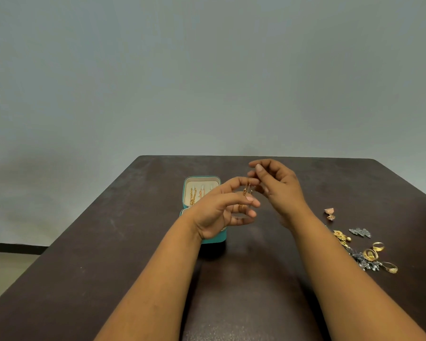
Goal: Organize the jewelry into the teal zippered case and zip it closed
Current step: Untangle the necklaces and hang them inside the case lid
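The teal zippered case [215, 238] stands open on the dark table, its cream lid [188, 196] tilted up with gold chains hanging inside. My left hand [221, 212] hovers in front of the case and hides most of its base. Between the two hands hangs a thin gold chain [246, 190]; my left fingers curl around it and my right hand [278, 188] pinches its upper end. Loose jewelry lies at the right: a pink earring pair [330, 214], a gold piece [341, 236], a silver piece [360, 232] and gold rings [378, 247].
The dark table [133, 254] reaches a far edge just behind the case, with a grey wall beyond. A dark beaded piece [362, 260] and one more ring [390, 267] lie near the right edge. Floor shows at the left.
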